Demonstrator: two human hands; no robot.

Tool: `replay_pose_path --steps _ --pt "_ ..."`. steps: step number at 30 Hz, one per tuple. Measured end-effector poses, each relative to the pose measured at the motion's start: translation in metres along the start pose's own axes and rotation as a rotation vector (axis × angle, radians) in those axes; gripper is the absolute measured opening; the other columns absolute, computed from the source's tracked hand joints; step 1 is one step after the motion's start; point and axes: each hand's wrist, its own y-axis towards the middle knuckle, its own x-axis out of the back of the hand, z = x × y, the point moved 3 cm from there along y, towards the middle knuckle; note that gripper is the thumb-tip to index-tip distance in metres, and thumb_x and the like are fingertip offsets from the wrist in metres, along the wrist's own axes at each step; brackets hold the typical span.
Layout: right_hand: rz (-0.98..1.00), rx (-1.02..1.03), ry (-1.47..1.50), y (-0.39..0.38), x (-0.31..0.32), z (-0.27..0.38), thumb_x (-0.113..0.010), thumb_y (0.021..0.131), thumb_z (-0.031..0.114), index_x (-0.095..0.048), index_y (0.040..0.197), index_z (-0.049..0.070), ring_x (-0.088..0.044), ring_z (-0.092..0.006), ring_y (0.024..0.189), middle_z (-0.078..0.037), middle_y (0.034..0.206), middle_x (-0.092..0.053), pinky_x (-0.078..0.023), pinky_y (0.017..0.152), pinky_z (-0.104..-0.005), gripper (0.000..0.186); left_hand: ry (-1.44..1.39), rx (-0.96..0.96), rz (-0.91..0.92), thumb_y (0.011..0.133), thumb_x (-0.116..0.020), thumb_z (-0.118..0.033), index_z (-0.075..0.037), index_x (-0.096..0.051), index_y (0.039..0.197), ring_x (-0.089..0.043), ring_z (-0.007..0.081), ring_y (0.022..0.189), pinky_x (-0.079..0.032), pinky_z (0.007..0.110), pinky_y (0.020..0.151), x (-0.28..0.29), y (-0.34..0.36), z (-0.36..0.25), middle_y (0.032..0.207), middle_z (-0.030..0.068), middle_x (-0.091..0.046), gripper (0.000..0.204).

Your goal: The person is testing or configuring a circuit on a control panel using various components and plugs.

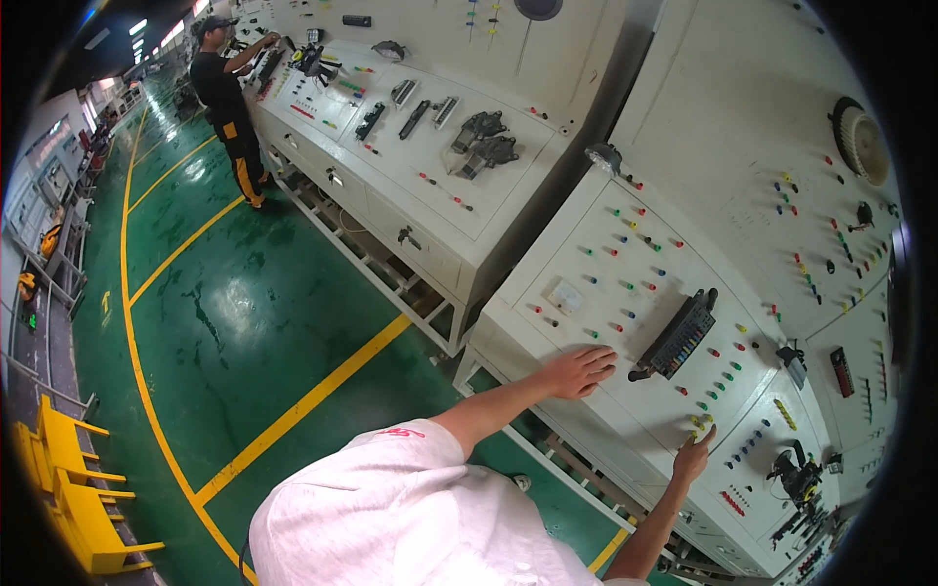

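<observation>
My left hand (578, 373) rests with its fingers stretched out, flat on the front part of the white sloping training panel (508, 293). It holds nothing. My right hand (692, 457) is at the lower right of the same panel, beside a small cluster of yellow terminals (698, 424). Its index finger is stretched out and the thumb stands apart from it; whether a fingertip touches a terminal is too small to tell. Between and beyond my hands, a black fuse box (677, 334) with coloured fuses sits on the panel among red, green, blue and yellow terminals.
A second white bench (371, 176) with mounted parts stands to the far left. A person (227, 107) in dark clothes reaches over its far end. Yellow stools (78, 488) stand at the lower left on the green floor (225, 322). An upright panel rises behind the terminals.
</observation>
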Motion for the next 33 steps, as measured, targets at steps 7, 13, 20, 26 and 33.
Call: replay_pose_path --steps 7,13,20,26,33 --pt "-0.189 0.101 0.030 -0.009 -0.003 -0.008 -0.059 0.090 0.017 -0.029 0.147 0.011 -0.063 -0.0357 0.066 -0.017 0.074 -0.065 -0.048 0.059 -0.0458 0.065 -0.021 -0.022 0.015 0.089 -0.053 -0.028 -0.005 -0.049 0.131 -0.031 0.0310 0.138 -0.028 0.045 0.113 -0.003 0.002 -0.002 0.144 0.0157 -0.040 0.048" --pt "-0.192 -0.044 0.036 -0.010 -0.011 -0.002 -0.060 0.090 0.021 -0.030 0.146 0.010 -0.064 -0.0364 0.069 -0.017 0.077 -0.065 -0.049 0.061 -0.0458 0.064 -0.002 0.002 0.021 0.089 -0.052 -0.028 -0.006 -0.049 0.131 -0.031 0.0300 0.138 -0.028 0.044 0.113 -0.004 -0.002 0.001 0.145 0.0141 -0.040 0.048" --pt "-0.174 -0.057 0.025 -0.007 -0.013 -0.014 -0.062 0.089 0.024 -0.030 0.146 0.009 -0.062 -0.0326 0.067 -0.013 0.071 -0.060 -0.048 0.062 -0.0461 0.066 -0.023 -0.011 0.024 0.089 -0.053 -0.028 -0.006 -0.049 0.132 -0.031 0.0297 0.138 -0.029 0.044 0.113 -0.002 0.002 0.003 0.145 0.0139 -0.040 0.049" --pt "-0.005 -0.193 0.088 -0.011 -0.014 -0.010 -0.066 0.087 0.024 -0.032 0.146 0.012 -0.063 -0.0304 0.082 -0.011 0.088 -0.064 -0.049 0.066 -0.0447 0.070 -0.003 -0.012 0.041 0.088 -0.053 -0.029 -0.006 -0.049 0.131 -0.030 0.0297 0.139 -0.028 0.044 0.113 -0.004 -0.003 0.003 0.145 0.0137 -0.040 0.049" --pt "-0.220 -0.229 0.307 -0.014 -0.042 -0.097 -0.065 0.086 0.018 -0.042 0.142 0.019 -0.065 -0.0342 0.095 -0.013 0.109 -0.067 -0.050 0.074 -0.0461 0.060 -0.257 -0.007 -0.077 0.079 -0.057 -0.016 -0.004 -0.056 0.122 -0.045 0.0353 0.128 -0.038 0.047 0.107 -0.020 0.012 -0.014 0.134 0.0181 -0.049 0.045"
